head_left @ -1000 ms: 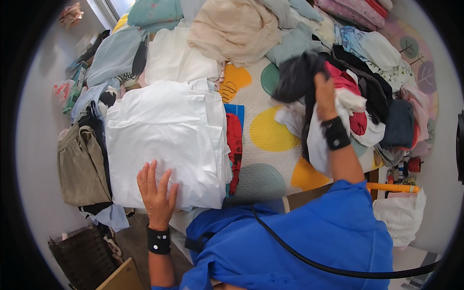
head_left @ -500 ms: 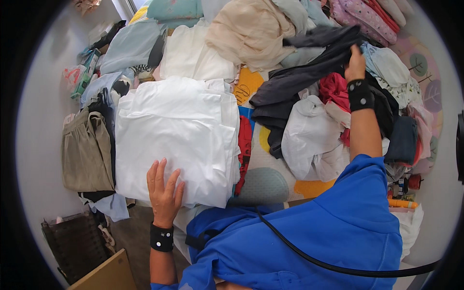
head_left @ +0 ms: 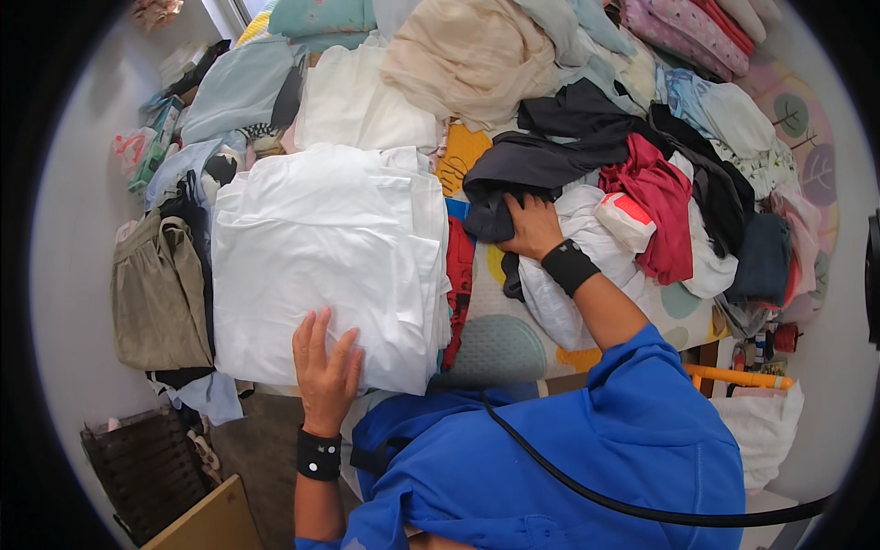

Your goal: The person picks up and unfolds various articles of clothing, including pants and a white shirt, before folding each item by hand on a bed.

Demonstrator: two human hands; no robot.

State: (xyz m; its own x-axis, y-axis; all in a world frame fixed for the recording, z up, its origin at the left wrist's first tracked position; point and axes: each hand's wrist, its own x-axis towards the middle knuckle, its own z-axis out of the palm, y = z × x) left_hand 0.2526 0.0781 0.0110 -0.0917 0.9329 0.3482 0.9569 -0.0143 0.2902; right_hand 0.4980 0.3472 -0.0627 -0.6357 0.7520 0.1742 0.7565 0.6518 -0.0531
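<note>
My left hand (head_left: 328, 376) lies open, fingers stretched over the near edge of a stack of folded white cloth (head_left: 312, 247). To the right of the stack, my right hand (head_left: 533, 227) has its fingers closed at the near edge of a dark grey garment (head_left: 541, 163); part of the grip is hidden in the folds. The dark garment is bunched up on the bed. Just beside my right wrist lies a crumpled white garment (head_left: 587, 215). A crimson garment (head_left: 655, 206) and a small red-and-white bundle (head_left: 625, 222) rest right of it.
Khaki trousers (head_left: 160, 293) hang at the left edge. Beige cloth (head_left: 467, 60) and more white cloth (head_left: 362, 96) are heaped at the back. Black clothing (head_left: 720, 183) and a folded dark blue garment (head_left: 761, 261) lie on the right. A black cable (head_left: 596, 495) crosses my blue sleeve.
My right hand has come from the far right toward the middle. The dark grey garment has shifted left and bunched, uncovering more of the crimson garment. My left hand has slid slightly right.
</note>
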